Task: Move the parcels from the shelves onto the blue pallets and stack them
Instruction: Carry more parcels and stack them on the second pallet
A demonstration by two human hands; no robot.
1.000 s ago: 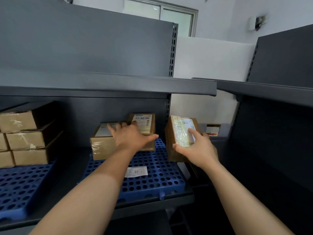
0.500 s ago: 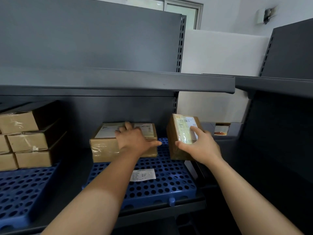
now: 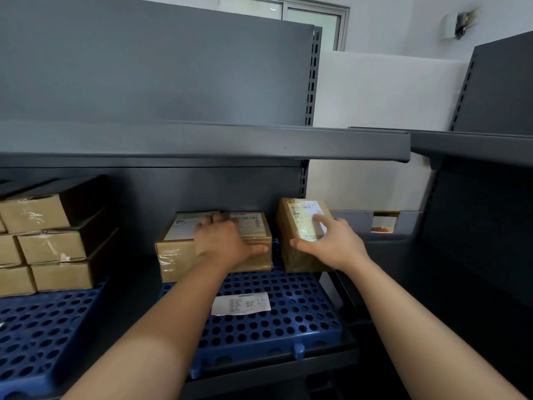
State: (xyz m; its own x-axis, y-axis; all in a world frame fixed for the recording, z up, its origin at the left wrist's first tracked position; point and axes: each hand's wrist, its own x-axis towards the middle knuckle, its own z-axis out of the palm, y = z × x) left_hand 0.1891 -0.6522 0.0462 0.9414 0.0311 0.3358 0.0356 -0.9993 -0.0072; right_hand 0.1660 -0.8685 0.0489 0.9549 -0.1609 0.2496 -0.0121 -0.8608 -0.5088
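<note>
L hand (image 3: 227,243) flat on wide parcel (image 3: 176,255), fingers spread over top. R hand (image 3: 331,243) fingers spread, gripping upright parcel (image 3: 291,223) just beside. Both on blue pallet (image 3: 288,321), mid shelf.

Two bare forearms enter from the bottom edge, one from about 7 o'clock and one from about 5 o'clock, each tapering to a narrow wrist. No sleeve, glove, watch, ring or band shows on either arm as far as it is in view. The left hand (image 3: 227,245) and right hand (image 3: 331,243) are bare too, with short nails and no visible markings.
</note>
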